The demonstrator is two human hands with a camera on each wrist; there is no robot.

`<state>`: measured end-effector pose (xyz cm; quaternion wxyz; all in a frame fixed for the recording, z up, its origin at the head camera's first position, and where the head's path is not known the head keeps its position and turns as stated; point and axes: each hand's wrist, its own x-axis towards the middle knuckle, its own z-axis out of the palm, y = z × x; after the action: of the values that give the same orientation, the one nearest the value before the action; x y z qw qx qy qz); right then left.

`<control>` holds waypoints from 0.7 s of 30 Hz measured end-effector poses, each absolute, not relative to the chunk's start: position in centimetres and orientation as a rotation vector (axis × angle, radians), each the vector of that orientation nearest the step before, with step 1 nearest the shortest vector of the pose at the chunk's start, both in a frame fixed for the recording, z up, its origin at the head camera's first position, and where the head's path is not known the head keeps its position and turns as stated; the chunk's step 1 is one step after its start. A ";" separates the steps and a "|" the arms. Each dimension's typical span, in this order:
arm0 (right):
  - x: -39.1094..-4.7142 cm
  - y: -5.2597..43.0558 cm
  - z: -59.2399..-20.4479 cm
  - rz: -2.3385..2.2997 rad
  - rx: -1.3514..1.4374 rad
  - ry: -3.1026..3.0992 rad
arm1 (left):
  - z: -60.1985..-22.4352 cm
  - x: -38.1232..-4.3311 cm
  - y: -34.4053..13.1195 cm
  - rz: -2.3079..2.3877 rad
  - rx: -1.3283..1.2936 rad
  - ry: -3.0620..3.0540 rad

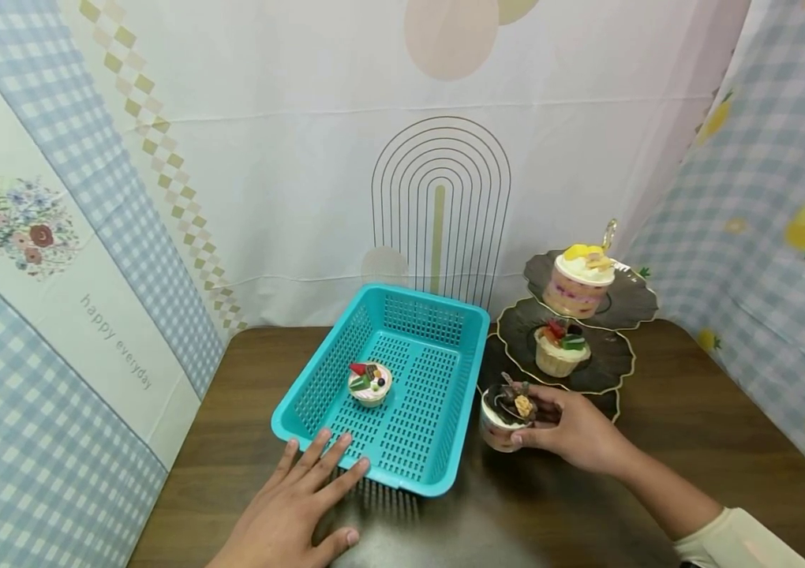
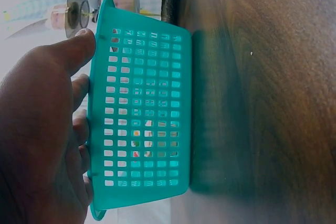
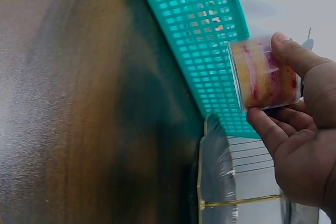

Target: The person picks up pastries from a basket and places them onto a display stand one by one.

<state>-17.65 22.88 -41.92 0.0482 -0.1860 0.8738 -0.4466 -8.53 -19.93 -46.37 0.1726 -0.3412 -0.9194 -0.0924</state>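
Note:
My right hand (image 1: pixel 580 434) grips a clear dessert cup (image 1: pixel 496 430) with cream and dark chocolate pieces on top, thumb on one side and fingers on the other. The right wrist view shows pink and yellow layers through the wall of the cup (image 3: pixel 265 74). It is held up beside the right side of a turquoise plastic basket (image 1: pixel 473 386). Spread fingers of my left hand (image 1: pixel 289 509) rest on the basket's near rim. Inside the basket sits a small fruit-topped tart (image 1: pixel 370 386), towards the left.
At the right stands a tiered dark tray stand (image 1: pixel 612 364) with gold edges. A yellow-topped dessert cup (image 1: pixel 576 290) sits on its top tier and a fruit tart (image 1: pixel 559 355) on the middle one. Behind the brown table (image 1: pixel 715 473) hangs a patterned cloth (image 1: pixel 289 181).

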 end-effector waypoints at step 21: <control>-19.7 22.9 -45.9 -1.333 -0.320 2.848 | -46.5 -8.5 -19.8 -0.266 -0.951 -2.622</control>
<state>-19.73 22.91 -45.94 -0.0098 -0.1012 0.9010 -0.4217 -8.49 -19.81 -46.51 0.1688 -0.3346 -0.9224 -0.0935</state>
